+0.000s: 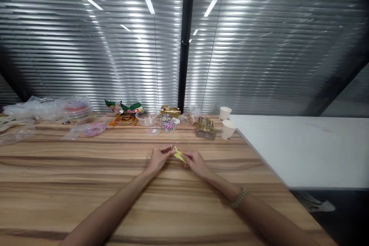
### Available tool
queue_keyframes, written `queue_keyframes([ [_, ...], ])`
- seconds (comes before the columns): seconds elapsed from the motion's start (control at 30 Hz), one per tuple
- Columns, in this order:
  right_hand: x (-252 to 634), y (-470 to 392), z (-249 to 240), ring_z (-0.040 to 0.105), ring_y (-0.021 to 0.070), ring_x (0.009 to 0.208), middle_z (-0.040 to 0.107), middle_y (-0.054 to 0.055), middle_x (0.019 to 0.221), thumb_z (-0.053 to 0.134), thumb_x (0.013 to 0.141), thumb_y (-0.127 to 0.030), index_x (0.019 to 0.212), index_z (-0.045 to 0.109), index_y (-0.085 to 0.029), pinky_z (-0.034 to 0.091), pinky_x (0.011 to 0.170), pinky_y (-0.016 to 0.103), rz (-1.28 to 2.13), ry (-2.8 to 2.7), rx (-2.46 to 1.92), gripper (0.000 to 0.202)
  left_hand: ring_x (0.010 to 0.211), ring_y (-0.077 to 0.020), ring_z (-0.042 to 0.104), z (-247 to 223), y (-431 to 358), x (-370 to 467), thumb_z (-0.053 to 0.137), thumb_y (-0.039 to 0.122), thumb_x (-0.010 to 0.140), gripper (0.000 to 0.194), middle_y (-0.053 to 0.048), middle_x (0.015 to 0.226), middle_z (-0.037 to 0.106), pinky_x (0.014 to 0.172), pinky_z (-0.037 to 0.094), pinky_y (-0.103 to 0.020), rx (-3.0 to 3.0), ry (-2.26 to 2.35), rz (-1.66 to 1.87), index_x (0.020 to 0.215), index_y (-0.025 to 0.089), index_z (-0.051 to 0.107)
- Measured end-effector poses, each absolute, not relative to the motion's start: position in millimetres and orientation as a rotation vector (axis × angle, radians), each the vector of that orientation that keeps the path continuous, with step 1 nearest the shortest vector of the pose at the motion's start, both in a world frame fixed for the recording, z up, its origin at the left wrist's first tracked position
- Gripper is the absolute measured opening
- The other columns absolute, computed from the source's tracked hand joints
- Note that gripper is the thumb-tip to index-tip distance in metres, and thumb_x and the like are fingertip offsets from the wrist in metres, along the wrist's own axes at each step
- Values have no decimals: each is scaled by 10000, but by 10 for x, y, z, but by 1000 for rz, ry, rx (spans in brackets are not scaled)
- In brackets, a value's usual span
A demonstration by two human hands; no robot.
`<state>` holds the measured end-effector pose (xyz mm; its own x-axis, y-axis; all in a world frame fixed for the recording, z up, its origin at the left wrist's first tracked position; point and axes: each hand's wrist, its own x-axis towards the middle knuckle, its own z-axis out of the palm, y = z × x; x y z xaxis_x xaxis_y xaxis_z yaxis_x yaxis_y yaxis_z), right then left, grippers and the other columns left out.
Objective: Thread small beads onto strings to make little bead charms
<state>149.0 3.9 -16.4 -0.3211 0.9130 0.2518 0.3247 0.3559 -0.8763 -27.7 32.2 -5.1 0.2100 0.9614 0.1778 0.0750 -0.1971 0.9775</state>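
Over the wooden table, my left hand [159, 158] pinches a thin whitish loop or strand too small to identify, close to one end of a narrow yellow strip [178, 155]. My right hand [196, 162] is closed on the other end of this strip, which looks soft and folded. The fingertips of both hands nearly meet around it. Just beyond them lies a small pink ring [177, 144]. A beaded bracelet [240, 197] circles my right forearm. Behind the hands, a tub of small pink and blue pieces [168, 123] stands with some pieces spilled in front.
Two paper cups [228, 129] stand by the table's right edge, beside a gold-wrapped box [205, 128]. Along the back are a clear bowl [146, 117], green snack bags [131, 107] and stacked lids [77, 107]. Plastic bags [43, 108] lie far left. A white surface [311, 150] adjoins on the right.
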Motion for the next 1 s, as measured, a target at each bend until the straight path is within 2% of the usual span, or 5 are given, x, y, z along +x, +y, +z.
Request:
queue_keyframes([
  [0.4, 1458, -7, -53, 553, 189, 777, 633, 38, 834, 366, 858, -162, 906, 655, -188, 408, 754, 298, 658, -2006, -1081, 294, 898, -255, 593, -115, 310, -246, 694, 365, 612, 403, -88, 980, 646, 760, 481, -303, 1422, 990, 1133, 928, 116, 669],
  [0.6, 1457, -50, -93, 462, 210, 1054, 504, 71, 1171, 394, 901, -268, 1205, 474, -196, 358, 896, 341, 401, -2114, -1034, 323, 940, -243, 580, -38, 265, -239, 652, 362, 669, 340, -80, 995, 643, 823, 450, -298, 1560, 960, 1158, 934, 149, 672],
  [0.67, 1452, -49, -117, 469, 212, 1036, 517, 86, 1143, 391, 907, -266, 1202, 465, -181, 368, 882, 342, 286, -2173, -1053, 315, 932, -247, 583, -37, 262, -229, 650, 360, 671, 344, -84, 986, 646, 822, 452, -308, 1585, 963, 1160, 940, 147, 670],
  [0.87, 1461, -2, -155, 530, 207, 813, 594, 88, 882, 429, 874, -154, 914, 592, -153, 418, 724, 315, 12, -2318, -1126, 168, 908, -253, 588, -56, 284, -209, 669, 320, 647, 309, -81, 969, 652, 812, 456, -319, 1600, 1012, 1139, 900, 144, 684],
  [1.0, 1485, 2, -150, 531, 202, 809, 598, 83, 862, 425, 848, -95, 929, 586, -152, 414, 708, 301, -10, -2306, -1160, 189, 915, -262, 583, -14, 276, -226, 661, 312, 644, 349, -79, 1001, 637, 807, 453, -335, 1585, 1006, 1029, 949, 143, 663],
])
